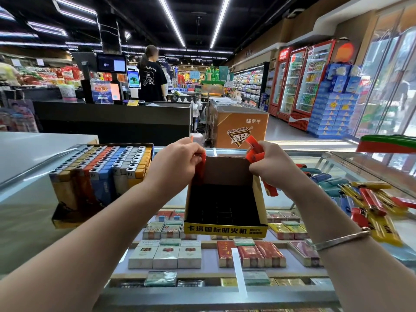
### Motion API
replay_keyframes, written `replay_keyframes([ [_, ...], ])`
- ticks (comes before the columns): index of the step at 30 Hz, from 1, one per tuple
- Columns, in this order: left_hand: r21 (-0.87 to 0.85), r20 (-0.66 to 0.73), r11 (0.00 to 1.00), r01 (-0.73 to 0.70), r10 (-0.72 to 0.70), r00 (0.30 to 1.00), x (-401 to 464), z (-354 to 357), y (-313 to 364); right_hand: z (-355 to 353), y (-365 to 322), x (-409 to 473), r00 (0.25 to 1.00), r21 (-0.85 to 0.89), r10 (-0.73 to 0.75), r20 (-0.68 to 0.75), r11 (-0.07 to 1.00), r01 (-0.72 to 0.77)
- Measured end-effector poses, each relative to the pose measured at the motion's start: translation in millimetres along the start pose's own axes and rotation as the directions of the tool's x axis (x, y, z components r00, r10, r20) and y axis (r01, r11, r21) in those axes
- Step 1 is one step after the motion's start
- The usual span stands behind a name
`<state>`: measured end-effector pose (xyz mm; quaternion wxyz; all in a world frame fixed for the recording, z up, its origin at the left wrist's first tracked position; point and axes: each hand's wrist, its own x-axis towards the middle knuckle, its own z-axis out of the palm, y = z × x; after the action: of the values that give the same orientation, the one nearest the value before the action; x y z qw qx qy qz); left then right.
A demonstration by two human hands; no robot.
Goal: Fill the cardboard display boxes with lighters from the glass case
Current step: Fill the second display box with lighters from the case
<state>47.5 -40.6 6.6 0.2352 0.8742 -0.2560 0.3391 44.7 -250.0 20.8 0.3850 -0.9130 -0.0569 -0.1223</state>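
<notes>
Left fingers (198,154) pinch, seemingly, one red lighter (202,164); right fingers (258,164) grip several.

This is a shop, a supermarket seen from behind a glass counter (292,154) with rows of cigarette packs (166,255) under its top. Beyond the counter to the left stands a checkout desk (112,115) with screens (111,63) and a person in a black shirt (152,75). Beyond it to the right are an orange chest freezer (240,127), red drink fridges (301,82) along the wall and stocked shelves (247,82) farther back.
</notes>
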Motion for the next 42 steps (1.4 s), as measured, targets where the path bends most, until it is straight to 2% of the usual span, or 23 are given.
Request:
replay_keyframes([
  [8,-0.219,0.123,0.957,0.19,-0.166,0.978,4,-2,-9,-1,-1,0,1.0,-0.001,0.005,0.012,1.0,-0.005],
  [10,-0.185,0.109,0.97,0.157,-0.139,0.984,4,-1,-7,0,-1,0,1.0,-0.005,0.003,0.015,1.0,-0.002],
  [14,-0.003,0.026,1.0,0.003,-0.003,1.0,2,1,-3,0,-1,-1,1.0,-0.006,0.0,0.014,1.0,0.0],
  [17,0.028,0.001,0.999,-0.036,0.036,0.999,0,0,-4,0,-1,-1,1.0,-0.003,-0.004,0.014,1.0,0.004],
  [28,0.057,0.006,0.997,-0.044,0.044,0.999,2,6,-3,-2,-2,-1,0.998,-0.05,-0.017,0.052,0.999,0.019],
  [35,0.11,0.082,0.994,0.021,-0.031,0.996,6,13,-5,-1,-2,0,0.998,-0.051,-0.014,0.056,0.999,0.017],
  [42,0.019,0.053,0.995,0.094,-0.095,0.994,7,9,-7,-2,-2,-2,0.998,-0.036,-0.018,0.064,0.999,0.02],
])
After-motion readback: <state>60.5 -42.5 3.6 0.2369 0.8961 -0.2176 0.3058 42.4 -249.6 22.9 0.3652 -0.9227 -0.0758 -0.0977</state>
